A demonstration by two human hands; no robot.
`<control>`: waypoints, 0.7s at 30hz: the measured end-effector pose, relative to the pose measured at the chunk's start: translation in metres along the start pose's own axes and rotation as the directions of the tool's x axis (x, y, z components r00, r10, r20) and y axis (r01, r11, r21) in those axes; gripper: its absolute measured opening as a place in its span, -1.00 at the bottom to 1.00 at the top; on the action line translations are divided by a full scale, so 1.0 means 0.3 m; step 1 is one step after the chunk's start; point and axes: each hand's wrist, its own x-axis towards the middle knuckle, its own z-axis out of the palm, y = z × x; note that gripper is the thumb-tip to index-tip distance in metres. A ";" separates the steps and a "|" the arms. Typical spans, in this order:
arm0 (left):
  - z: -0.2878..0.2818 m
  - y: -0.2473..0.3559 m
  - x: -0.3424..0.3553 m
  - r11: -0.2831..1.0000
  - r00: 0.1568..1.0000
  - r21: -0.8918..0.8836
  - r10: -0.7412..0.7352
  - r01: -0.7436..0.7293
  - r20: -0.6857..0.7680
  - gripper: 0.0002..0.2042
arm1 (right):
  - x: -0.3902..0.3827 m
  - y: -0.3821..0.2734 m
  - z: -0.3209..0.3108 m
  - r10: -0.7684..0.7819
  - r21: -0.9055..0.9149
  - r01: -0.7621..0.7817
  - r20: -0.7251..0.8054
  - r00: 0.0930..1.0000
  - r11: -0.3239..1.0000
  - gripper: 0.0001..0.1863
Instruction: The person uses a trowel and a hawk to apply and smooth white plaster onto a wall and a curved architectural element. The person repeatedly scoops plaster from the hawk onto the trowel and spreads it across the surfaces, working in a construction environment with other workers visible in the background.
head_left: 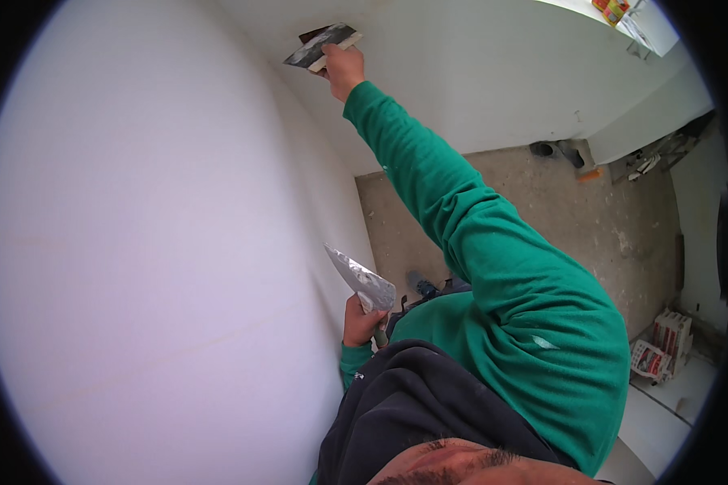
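My right arm, in a green sleeve, stretches up to the far wall (453, 73). The fingers of my right hand (345, 71) are closed round a wide putty knife (322, 48), its grey-smeared blade at the wall near the corner. A dark brown edge shows just behind that blade; what it is I cannot make out. Lower down, close to the left wall (154, 226), my left hand (360, 326) grips a second putty knife (366, 280). Its broad metal blade points up and carries smears of whitish paste. Most of this knife's handle is hidden in the hand.
A bare, speckled floor (510, 194) lies below. Dark shoes (558, 151) and an orange piece (590, 175) rest by the far wall. Printed white-and-red packages (663, 347) are stacked at right. A sill at upper right holds a yellow-red packet (611, 10).
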 end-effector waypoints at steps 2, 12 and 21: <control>-0.001 -0.003 0.002 1.000 1.000 0.004 0.007 -0.007 0.007 -0.80 | 0.004 -0.003 0.000 0.007 -0.002 -0.007 0.011 1.000 1.000 -0.67; -0.001 0.011 -0.003 1.000 1.000 0.024 -0.001 0.001 0.008 -0.80 | 0.035 0.019 -0.003 0.031 -0.060 -0.033 -0.044 0.999 0.998 -0.67; 0.004 0.001 -0.003 0.999 0.999 0.053 -0.003 0.005 -0.032 -0.81 | -0.006 -0.001 0.028 0.085 -0.117 -0.084 0.001 0.996 0.990 -0.66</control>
